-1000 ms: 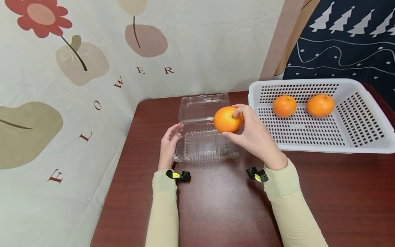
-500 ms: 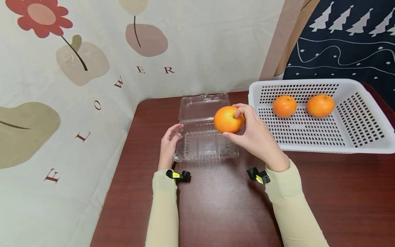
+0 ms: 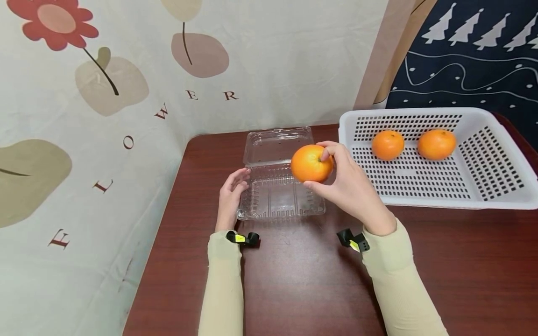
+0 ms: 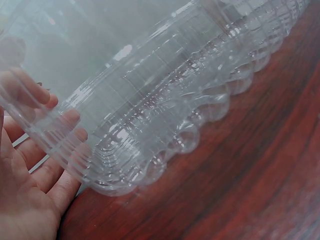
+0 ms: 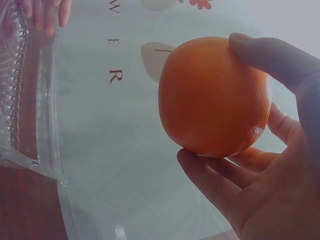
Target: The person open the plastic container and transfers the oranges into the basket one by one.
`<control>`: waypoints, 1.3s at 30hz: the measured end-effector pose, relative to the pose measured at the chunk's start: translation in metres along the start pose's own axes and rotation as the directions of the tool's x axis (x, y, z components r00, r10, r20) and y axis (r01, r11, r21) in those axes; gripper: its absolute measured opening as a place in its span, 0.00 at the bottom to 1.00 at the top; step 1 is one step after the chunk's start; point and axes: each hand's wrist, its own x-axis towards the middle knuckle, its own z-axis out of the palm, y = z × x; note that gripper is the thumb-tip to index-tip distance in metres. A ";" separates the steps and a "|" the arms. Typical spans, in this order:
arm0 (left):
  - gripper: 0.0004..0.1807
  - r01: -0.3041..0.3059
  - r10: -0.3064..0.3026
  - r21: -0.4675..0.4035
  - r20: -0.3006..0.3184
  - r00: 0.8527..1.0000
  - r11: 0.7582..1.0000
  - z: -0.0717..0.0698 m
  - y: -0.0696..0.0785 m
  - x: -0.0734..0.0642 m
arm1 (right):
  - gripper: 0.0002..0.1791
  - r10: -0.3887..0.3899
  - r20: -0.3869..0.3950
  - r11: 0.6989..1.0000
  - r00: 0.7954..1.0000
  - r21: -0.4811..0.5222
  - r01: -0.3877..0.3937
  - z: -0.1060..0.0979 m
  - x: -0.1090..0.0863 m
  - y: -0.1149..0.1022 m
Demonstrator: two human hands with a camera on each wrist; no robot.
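Observation:
My right hand (image 3: pixel 352 189) pinches an orange (image 3: pixel 308 164) between thumb and fingers. It holds the fruit above the right part of a clear plastic clamshell container (image 3: pixel 273 196), whose hinged lid (image 3: pixel 275 144) lies folded back behind the base. Beside the container's left wall is my left hand (image 3: pixel 230 196), its relaxed fingers touching the plastic from outside. Through the clear wall the left wrist view shows those fingers (image 4: pixel 70 120). In the right wrist view, the orange (image 5: pixel 212 97) sits between the thumb above and the fingers below. No fruit shows inside the container.
At the right stands a white perforated basket (image 3: pixel 441 204) with two more oranges, one on the left (image 3: pixel 387 145) and one on the right (image 3: pixel 436 144). Everything rests on a dark red-brown table (image 3: pixel 294 280). A printed cloth (image 3: pixel 286 60) hangs along the back and left.
My right hand and the orange have shifted very slightly to the right. The left hand, container and basket have stayed in place.

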 end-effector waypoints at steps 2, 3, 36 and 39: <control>0.20 0.003 -0.003 0.004 0.000 1.000 1.000 0.000 0.000 0.000 | 0.29 0.005 0.001 1.000 1.000 -0.001 -0.005 0.000 0.000 0.000; 0.20 0.004 -0.004 0.005 0.000 1.000 1.000 0.000 0.000 0.000 | 0.29 0.008 0.003 1.000 1.000 -0.001 -0.008 0.000 -0.001 0.000; 0.20 -0.004 0.004 0.001 -0.002 1.000 1.000 0.000 0.000 0.001 | 0.30 0.037 -0.021 0.999 0.999 -0.014 -0.038 -0.011 -0.004 0.009; 0.20 -0.002 0.002 0.012 -0.001 1.000 1.000 0.000 0.000 0.001 | 0.30 0.040 -0.026 0.999 0.999 -0.016 -0.040 -0.012 -0.005 0.011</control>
